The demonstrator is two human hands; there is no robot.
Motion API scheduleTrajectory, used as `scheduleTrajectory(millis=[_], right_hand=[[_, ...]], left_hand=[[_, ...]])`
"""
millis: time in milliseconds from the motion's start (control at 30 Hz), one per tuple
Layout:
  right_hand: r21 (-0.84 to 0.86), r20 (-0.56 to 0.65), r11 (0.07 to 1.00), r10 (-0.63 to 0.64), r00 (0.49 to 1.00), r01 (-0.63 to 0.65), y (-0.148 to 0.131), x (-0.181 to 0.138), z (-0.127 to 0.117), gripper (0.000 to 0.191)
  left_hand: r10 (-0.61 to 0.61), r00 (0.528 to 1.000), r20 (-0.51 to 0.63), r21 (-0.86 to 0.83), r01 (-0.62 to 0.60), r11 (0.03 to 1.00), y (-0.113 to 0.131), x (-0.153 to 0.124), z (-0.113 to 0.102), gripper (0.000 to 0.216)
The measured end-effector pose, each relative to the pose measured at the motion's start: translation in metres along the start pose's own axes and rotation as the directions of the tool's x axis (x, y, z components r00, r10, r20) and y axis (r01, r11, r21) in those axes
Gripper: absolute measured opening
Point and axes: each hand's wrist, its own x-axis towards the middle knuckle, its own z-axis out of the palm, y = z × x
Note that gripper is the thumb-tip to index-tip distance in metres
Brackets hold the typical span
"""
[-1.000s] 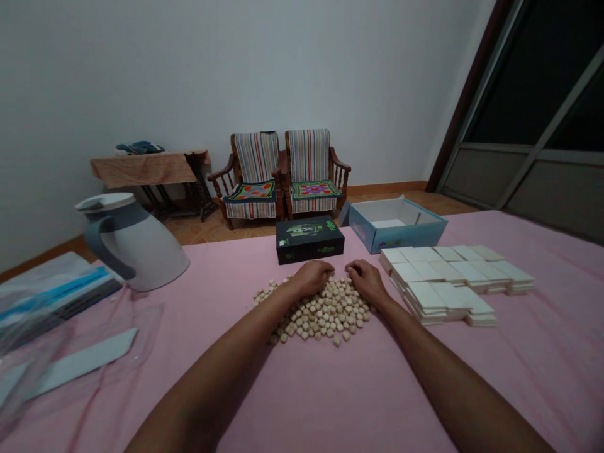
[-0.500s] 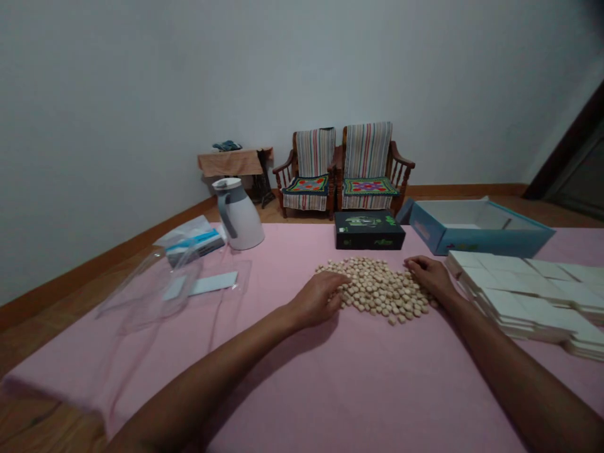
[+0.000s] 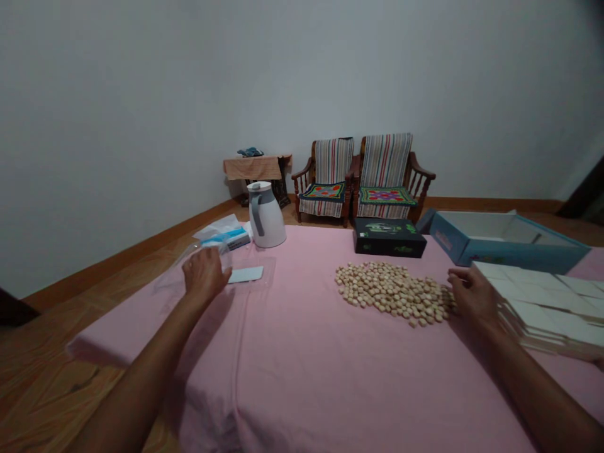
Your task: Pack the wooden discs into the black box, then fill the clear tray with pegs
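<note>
My left hand is over the clear plastic packaging at the table's left, its fingers bent downward and the thumb apart. Whether it touches the plastic I cannot tell. Just right of it lies a white card in a flat clear sleeve. My right hand rests at the right end of a spread pile of small pale wooden pieces. Its fingers are curled together, and anything between them is hidden. Close beside that hand are stacks of white square tiles.
A white and grey jug and a blue and white packet stand at the back left. At the back are a black box and an open blue box. Pink cloth covers the table. Two armchairs stand beyond.
My left hand has left the pile of wooden pieces and moved left to the clear plastic. My right hand stays by the pile's right end. The view has turned somewhat left.
</note>
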Motion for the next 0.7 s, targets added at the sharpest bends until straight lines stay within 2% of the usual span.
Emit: scheduleTrajectory(millis=[67,133,200,333,400,467,533,600,700], right_hand=[[0.012,0.012,1.000,-0.013,1.000,0.013,0.003,-0.003,0.000,0.036],[0.011,0.027,1.000,-0.023,0.999,0.023,0.004,-0.005,0.000,0.036],[-0.015,0.036,1.000,-0.018,0.999,0.018,0.003,-0.007,-0.001,0.036],[-0.037,0.071,0.999,-0.009,0.997,0.012,0.003,-0.011,-0.001,0.037],[-0.016,0.086,1.000,-0.015,0.996,0.016,0.003,-0.012,0.001,0.038],[-0.012,0.086,1.000,-0.011,0.996,0.012,0.003,-0.013,0.002,0.038],[-0.012,0.085,1.000,-0.008,0.996,0.009,0.002,-0.014,0.002,0.038],[-0.003,0.084,1.000,-0.013,0.996,0.014,-0.001,-0.015,0.001,0.038],[0.006,0.087,1.000,-0.027,0.996,0.027,-0.007,-0.018,-0.001,0.038]], left_hand=[[-0.072,0.996,0.058,0.079,0.067,0.995,-0.018,0.002,0.002,0.046],[-0.101,0.985,0.138,0.124,0.084,0.989,-0.029,0.001,0.003,0.032],[-0.114,0.977,0.179,0.155,0.086,0.984,-0.034,-0.002,0.000,0.028],[-0.128,0.985,0.115,0.222,0.100,0.970,-0.027,-0.016,-0.027,0.036],[-0.124,0.992,0.026,0.253,0.113,0.961,-0.014,-0.026,-0.048,0.038],[-0.049,0.991,-0.121,0.291,0.083,0.953,0.005,-0.039,-0.068,0.038],[0.076,0.978,-0.193,0.253,-0.025,0.967,0.030,-0.051,-0.080,0.038],[0.206,0.960,-0.191,0.137,-0.182,0.974,0.057,-0.060,-0.082,0.037],[0.387,0.911,-0.144,0.005,-0.391,0.921,0.101,-0.065,-0.070,0.031]])
